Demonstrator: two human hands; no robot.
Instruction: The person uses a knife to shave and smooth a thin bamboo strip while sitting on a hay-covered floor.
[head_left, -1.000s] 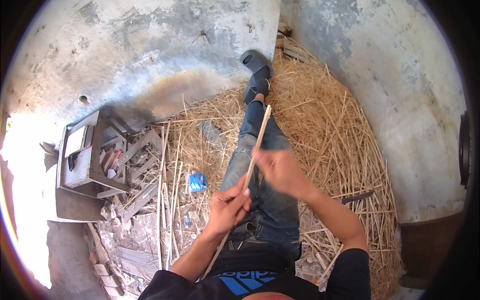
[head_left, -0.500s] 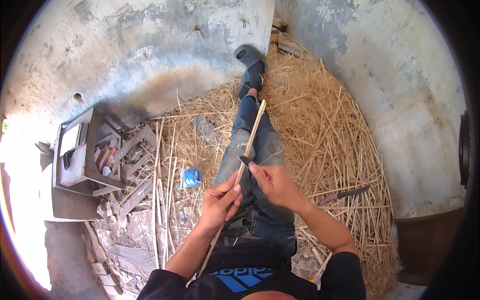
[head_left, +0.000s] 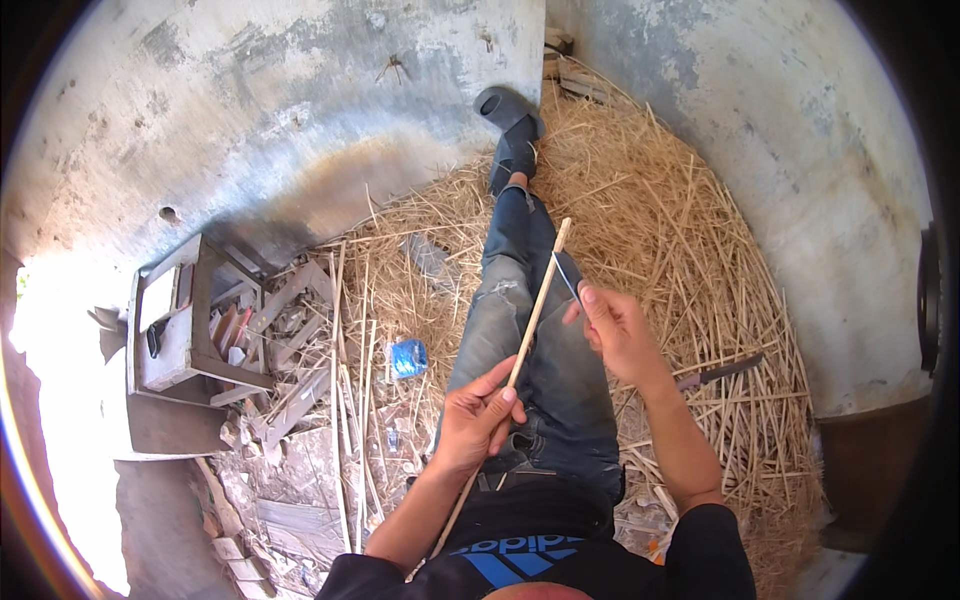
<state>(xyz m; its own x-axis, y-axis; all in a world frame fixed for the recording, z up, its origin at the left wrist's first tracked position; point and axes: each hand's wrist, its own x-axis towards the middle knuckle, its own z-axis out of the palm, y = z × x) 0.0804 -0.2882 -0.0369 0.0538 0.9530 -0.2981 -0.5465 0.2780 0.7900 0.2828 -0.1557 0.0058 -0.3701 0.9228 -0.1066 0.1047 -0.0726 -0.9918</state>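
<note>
My left hand [head_left: 482, 412] is closed round a long, thin, pale wooden strip [head_left: 538, 310], which slants over my outstretched legs from beside my waist up to the right. A knife [head_left: 568, 274] with a dark blade is gripped in my right hand [head_left: 618, 325]; its handle is hidden by the fingers. The blade lies against or very close to the strip, a little below the far end. That end looks lighter and thicker than the rest.
Wood shavings [head_left: 640, 200] cover the floor at right. A second knife [head_left: 722, 371] lies on them. Long strips [head_left: 338, 400] and a blue wrapped bundle [head_left: 408, 358] are left of my legs. A wooden stool [head_left: 170, 330] lies tipped near scrap wood. Bare walls [head_left: 300, 90] stand ahead.
The knife in my right hand has moved up along the strip, away from my left hand toward the far end. My left hand keeps its hold. The whole view has shifted slightly.
</note>
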